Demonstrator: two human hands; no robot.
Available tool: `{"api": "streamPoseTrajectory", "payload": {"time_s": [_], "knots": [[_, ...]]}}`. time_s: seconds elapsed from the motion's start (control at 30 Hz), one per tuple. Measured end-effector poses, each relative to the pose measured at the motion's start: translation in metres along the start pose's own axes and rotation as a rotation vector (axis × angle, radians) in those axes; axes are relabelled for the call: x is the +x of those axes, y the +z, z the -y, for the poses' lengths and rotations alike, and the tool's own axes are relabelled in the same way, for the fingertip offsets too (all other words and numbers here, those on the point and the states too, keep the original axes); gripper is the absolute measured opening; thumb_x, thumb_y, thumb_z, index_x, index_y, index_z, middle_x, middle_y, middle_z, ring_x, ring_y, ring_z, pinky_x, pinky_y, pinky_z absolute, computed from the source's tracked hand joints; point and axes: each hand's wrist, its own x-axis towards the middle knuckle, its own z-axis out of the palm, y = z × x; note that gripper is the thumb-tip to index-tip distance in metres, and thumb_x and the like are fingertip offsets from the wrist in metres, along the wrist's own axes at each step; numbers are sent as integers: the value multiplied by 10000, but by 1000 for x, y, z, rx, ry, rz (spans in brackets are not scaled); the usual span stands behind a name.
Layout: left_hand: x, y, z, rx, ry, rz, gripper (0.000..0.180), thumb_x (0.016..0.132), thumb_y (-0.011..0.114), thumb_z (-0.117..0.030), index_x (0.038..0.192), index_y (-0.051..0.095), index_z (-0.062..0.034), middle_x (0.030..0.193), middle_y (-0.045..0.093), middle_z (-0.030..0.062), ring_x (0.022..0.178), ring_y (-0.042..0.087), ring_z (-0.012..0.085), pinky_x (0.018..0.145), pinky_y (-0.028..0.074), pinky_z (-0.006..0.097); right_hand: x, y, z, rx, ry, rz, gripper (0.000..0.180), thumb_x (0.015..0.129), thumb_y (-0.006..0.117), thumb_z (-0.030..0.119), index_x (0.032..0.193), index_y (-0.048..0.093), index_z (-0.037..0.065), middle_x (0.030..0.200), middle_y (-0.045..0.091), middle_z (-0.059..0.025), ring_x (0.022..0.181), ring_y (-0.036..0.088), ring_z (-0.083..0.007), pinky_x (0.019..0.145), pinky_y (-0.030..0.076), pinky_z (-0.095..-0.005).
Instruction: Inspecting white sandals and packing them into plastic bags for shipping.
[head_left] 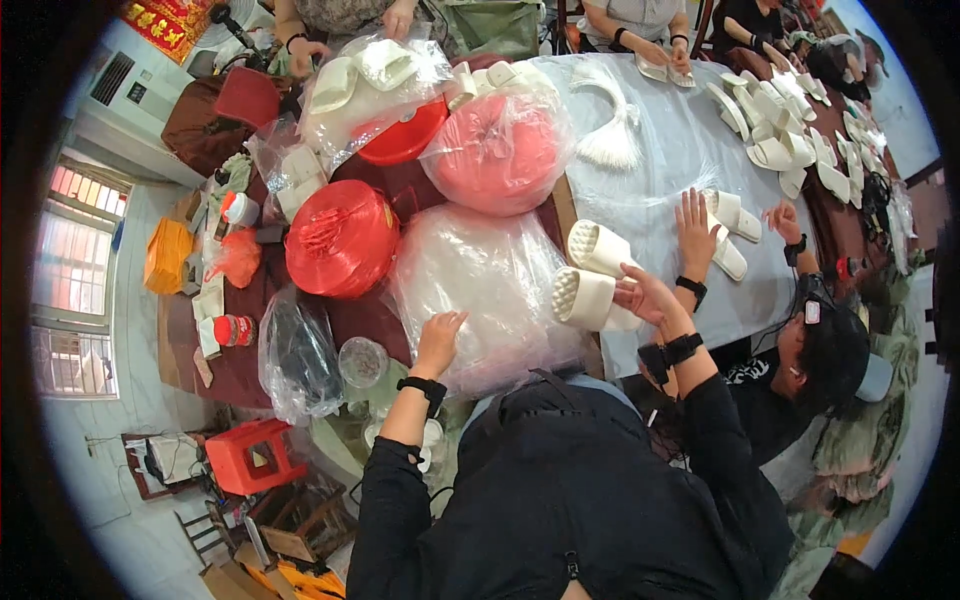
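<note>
My right hand (645, 297) grips a pair of cream-white slippers (588, 284) held together with their ridged soles showing, just above the table edge. My left hand (440, 335) rests with fingers spread on a pile of clear plastic bags (480, 280) in front of me; it holds nothing. Both wrists wear black bands. The slippers hang over the right edge of the bag pile, beside the pale blue tablecloth (660, 140).
A person on my right, wearing a cap, has both hands (695, 225) on white slippers (735, 215). Red basins in plastic (340, 240) and a pink one (497, 150) stand beyond the bags. Rows of slippers (790, 130) lie far right. Other people sit at the far end. A red stool (250, 455) stands lower left.
</note>
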Motion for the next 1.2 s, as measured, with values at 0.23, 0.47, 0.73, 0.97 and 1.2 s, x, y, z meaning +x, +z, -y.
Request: {"api": "streamPoseTrajectory", "payload": {"time_s": [0.23,0.47,0.73,0.97,1.2], "knots": [[14,-12,-1,-185,49,41,360,900,443,-189,1257,471,-153,1271,474,147,1207,389,370,990,301,475,-16,52,-21,-147,269,166,334,847,585,276,1023,497,6,877,614,-123,781,621,-188,702,527,-285],[23,-13,9,-499,23,52,355,941,384,-212,1273,451,-102,1262,475,181,1200,417,340,1008,321,362,14,90,-66,-385,563,125,278,849,553,297,914,526,29,745,561,-34,612,552,-120,577,484,-223],[31,5,10,-393,109,103,392,931,384,-184,1310,389,-85,1318,399,206,1254,328,366,1060,218,406,43,95,-105,-135,538,99,228,864,498,239,867,519,13,701,568,-49,570,549,-129,546,477,-222],[40,2,-33,-352,112,19,455,886,394,-85,1325,316,8,1304,333,319,1207,311,474,997,290,479,90,16,-141,218,333,242,291,875,451,240,965,456,-37,762,567,-108,696,596,-239,662,511,-318],[44,26,-52,-227,93,-80,489,869,434,-133,1316,315,25,1305,305,347,1174,319,514,952,310,518,39,88,-120,213,220,-103,418,859,456,211,1125,373,-100,1098,501,-201,1018,519,-314,898,434,-417]]}}
